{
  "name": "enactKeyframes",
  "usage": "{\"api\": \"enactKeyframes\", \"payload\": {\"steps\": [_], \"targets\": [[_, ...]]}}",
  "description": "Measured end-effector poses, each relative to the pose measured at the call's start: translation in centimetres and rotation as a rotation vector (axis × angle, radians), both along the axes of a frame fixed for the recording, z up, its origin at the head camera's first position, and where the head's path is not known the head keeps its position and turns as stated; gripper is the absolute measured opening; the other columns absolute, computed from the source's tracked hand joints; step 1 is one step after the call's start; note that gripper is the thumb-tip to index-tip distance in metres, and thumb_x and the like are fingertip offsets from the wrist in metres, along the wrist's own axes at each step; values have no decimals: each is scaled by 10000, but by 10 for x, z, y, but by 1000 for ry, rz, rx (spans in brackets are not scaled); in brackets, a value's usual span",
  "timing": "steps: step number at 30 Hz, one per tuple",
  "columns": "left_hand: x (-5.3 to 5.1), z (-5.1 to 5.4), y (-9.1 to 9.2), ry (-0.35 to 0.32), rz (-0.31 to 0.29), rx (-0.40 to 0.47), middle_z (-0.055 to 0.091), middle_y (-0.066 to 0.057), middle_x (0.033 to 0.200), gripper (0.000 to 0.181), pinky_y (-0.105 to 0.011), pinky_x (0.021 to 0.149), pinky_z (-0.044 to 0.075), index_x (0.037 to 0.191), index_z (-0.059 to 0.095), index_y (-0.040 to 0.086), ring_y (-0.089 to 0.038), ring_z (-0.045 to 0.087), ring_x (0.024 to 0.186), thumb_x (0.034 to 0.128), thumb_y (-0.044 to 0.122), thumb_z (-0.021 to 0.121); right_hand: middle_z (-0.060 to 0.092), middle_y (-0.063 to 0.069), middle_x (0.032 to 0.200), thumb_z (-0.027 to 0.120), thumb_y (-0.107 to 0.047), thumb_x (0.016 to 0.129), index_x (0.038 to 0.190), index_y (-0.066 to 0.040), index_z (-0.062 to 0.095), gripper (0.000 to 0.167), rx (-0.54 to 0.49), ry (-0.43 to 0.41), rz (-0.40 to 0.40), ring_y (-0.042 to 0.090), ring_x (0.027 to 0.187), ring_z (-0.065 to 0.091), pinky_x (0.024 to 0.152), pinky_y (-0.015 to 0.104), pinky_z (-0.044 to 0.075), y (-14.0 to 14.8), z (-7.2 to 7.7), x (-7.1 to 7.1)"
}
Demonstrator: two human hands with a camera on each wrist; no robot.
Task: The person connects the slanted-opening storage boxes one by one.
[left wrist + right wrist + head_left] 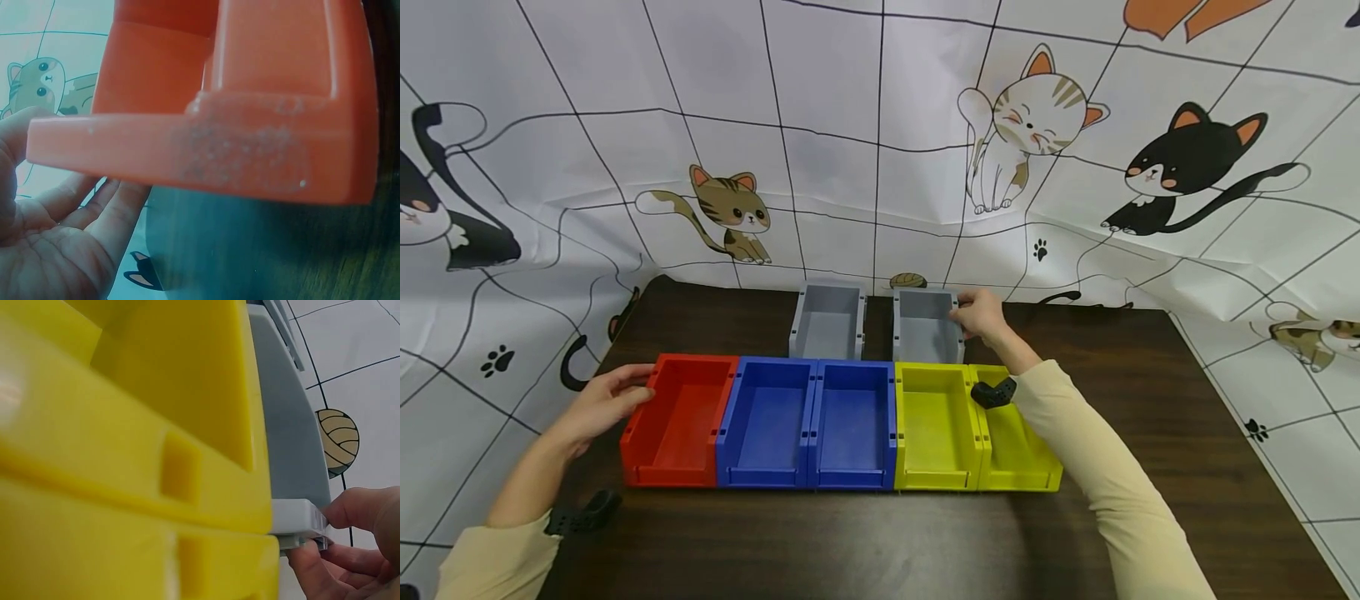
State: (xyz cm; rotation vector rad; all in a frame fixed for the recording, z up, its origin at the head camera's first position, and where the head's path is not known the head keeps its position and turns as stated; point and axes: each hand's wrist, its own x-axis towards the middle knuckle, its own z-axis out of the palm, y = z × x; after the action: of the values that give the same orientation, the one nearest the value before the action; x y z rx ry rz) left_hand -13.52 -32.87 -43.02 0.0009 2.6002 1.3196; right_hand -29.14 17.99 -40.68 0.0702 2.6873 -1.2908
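At the left, my left hand (606, 404) holds the back left corner of a red bin (681, 417); in the left wrist view its fingers (119, 209) lie on either side of the rim, their tips hidden behind it. My right hand (981, 315) reaches over the yellow bins and pinches the right wall of a grey bin (925, 321). The right wrist view shows thumb and fingers on the end of that grey wall (297, 515). A second grey bin (827, 321) stands to its left, with a gap between them.
Two blue bins (767, 472) and two yellow bins (936, 472) stand in a row beside the red one on a dark wooden table (850, 550). Behind the table hangs a white cloth (827, 67) with cats printed on it. The right forearm partly covers the rightmost yellow bin.
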Motion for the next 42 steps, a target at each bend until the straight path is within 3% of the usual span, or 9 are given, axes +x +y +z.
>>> {"api": "enactKeyframes", "payload": {"steps": [6, 12, 19, 24, 36, 42], "targets": [[0, -1, 0, 2, -6, 2, 451, -355, 1261, 512, -223, 706, 500, 1364, 309, -132, -110, 566, 913, 981, 175, 456, 587, 257, 1155, 615, -66, 875, 1286, 79, 506, 449, -29, 4, -50, 109, 564, 544, 503, 234, 503, 7, 2, 3], [0, -2, 0, 3, -5, -3, 443, -358, 1269, 520, -238, 711, 506, 1365, 309, -130, -206, 575, 959, 981, 189, 456, 575, 251, 1147, 599, -71, 862, 1281, 77, 508, 454, -67, 10, -87, 112, 517, 537, 543, 274, 528, 23, 13, 5], [1, -1, -2, -5, -4, -1, 443, -350, 1275, 533, -242, 715, 506, 1373, 303, -119, -160, 573, 946, 982, 209, 456, 558, 254, 1185, 593, -57, 857, 1292, 89, 493, 470, -58, 56, -129, 110, 666, 559, 544, 247, 526, 45, 30, 7], [1, 0, -3, -14, -7, -3, 437, -351, 1282, 540, -258, 729, 509, 1381, 292, -114, -262, 564, 996, 985, 218, 449, 561, 244, 1204, 588, -56, 864, 1304, 67, 498, 465, -33, 90, -169, 95, 679, 557, 533, 224, 516, 61, 39, 9], [0, -1, -1, -20, -11, -17, 438, -361, 1275, 522, -256, 720, 509, 1371, 287, -136, -309, 558, 1009, 987, 181, 443, 556, 274, 1205, 563, -79, 863, 1318, 85, 470, 493, 50, 94, -210, 190, 799, 582, 627, 301, 547, 101, 53, 9], [0, 0, -1, -16, -18, -16, 437, -361, 1275, 519, -239, 717, 504, 1369, 288, -139, -300, 559, 1007, 986, 176, 441, 530, 295, 1239, 542, -83, 875, 1326, 108, 443, 499, 69, 88, -214, 215, 850, 579, 617, 273, 541, 122, 59, 15]]}}
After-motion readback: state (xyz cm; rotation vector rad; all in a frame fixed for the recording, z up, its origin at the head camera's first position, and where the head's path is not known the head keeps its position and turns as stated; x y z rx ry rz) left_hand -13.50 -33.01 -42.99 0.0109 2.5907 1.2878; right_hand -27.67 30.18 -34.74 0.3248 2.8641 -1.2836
